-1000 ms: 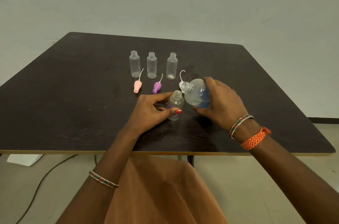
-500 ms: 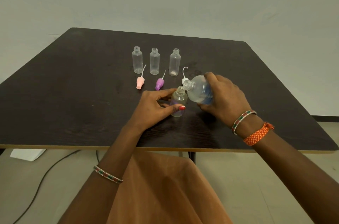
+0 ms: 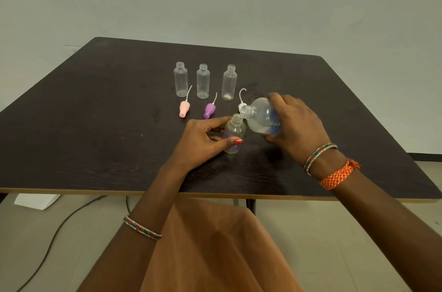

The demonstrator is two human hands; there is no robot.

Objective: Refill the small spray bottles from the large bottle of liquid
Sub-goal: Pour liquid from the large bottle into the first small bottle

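Note:
My left hand holds a small clear spray bottle upright on the dark table, thumb and fingers around its body. My right hand grips the large clear bottle, tilted with its open mouth right above the small bottle's neck. Three more small clear bottles stand open in a row behind: left, middle, right.
Loose spray tops lie in front of the row: a pink one, a purple one and a white one partly behind the large bottle. A cable and a white object lie on the floor at left.
The large bottle has tipped closer until its mouth meets the small bottle's neck. The view has shifted slightly; the other bottles have not moved.

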